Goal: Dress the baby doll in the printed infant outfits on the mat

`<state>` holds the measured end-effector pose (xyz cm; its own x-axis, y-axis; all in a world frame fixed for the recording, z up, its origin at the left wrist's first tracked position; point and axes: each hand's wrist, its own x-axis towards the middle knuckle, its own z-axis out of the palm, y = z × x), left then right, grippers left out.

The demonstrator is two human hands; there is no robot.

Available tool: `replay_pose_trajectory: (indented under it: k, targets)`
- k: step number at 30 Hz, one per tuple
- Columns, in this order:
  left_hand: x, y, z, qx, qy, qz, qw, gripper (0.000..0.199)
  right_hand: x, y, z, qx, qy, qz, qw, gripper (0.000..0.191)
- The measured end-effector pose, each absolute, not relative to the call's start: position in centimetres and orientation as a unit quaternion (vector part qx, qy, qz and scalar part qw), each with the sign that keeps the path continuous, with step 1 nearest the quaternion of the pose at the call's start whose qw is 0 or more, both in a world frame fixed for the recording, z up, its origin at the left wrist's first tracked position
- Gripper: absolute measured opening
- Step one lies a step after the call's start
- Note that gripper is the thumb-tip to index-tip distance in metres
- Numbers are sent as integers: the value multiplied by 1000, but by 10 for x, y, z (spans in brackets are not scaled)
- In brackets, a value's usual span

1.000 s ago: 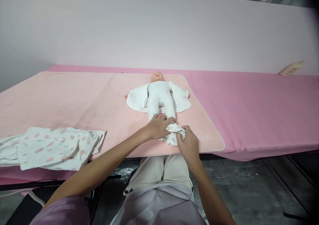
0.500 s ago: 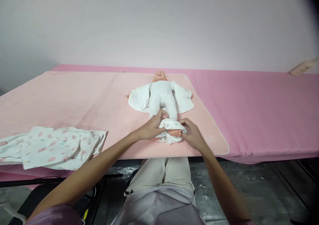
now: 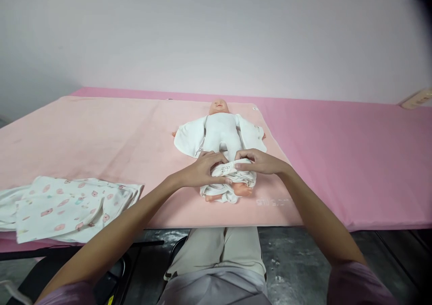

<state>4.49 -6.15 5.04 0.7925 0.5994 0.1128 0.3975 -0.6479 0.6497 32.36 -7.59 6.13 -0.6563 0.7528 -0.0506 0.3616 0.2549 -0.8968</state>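
A baby doll [image 3: 221, 127] with a white cloth body lies on its back, its head away from me. A white top [image 3: 189, 137] is spread open beneath it, with the doll's hands showing at the sleeve ends. Bunched around its lower legs are white printed baby pants [image 3: 239, 173], and both feet stick out at the near end. My left hand [image 3: 205, 169] grips the pants' gathered edge from the left, thumb below. From the right, my right hand [image 3: 258, 162] pinches the same edge near the doll's knee.
A pale pink mat [image 3: 111, 134] lies over the bright pink table cover [image 3: 344, 161]. Folded cloth with pink prints [image 3: 64, 206] sits at the left front edge. A bottle [image 3: 416, 99] leans at the far right by the white wall [image 3: 216, 35]. Below is a dark chair [image 3: 114, 273].
My right hand has moved up from beside the foot to the pants' upper edge. The pants sit further up the leg, and both feet now show.
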Motion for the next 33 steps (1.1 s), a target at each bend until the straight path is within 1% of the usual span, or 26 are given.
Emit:
replay_pose_trajectory:
  k: [4,5,7,10,13,16,18,20,22,23,25,27,30,33]
  targets:
    - [39,-58,55,849,280,171,413,45,307,-63,73,-345,-747,523,221,30]
    - [37,-56,55,835,286,178,435,45,304,-59,72,-363,-740,515,234,30]
    - [34,-52,53,814,302,194,456,44,302,-52,65,-423,-732,459,273,28]
    - [29,-46,45,784,339,222,470,45,303,-44,41,-512,-712,348,330,29]
    - [27,-46,34,764,364,240,475,47,305,-42,14,-561,-661,341,363,40]
    - [29,-54,27,785,371,249,430,46,301,-49,4,-572,-651,308,393,44]
    - [34,-60,27,807,372,255,381,43,297,-56,11,-549,-693,271,380,41]
    - [39,-62,30,824,370,261,341,37,294,-59,28,-504,-751,270,330,37]
    - [43,-61,34,835,361,256,327,36,293,-58,47,-455,-795,311,255,35]
    - [44,-59,36,840,354,251,324,39,293,-55,56,-434,-806,338,220,35]
    - [45,-56,40,844,344,243,333,46,293,-47,68,-404,-808,387,183,36]
    - [43,-54,42,824,344,250,375,48,292,-37,71,-395,-796,412,203,38]
    - [39,-53,39,760,379,282,447,48,287,-27,64,-425,-765,401,270,42]
    - [37,-52,31,720,434,317,439,47,282,-26,51,-487,-737,357,302,47]
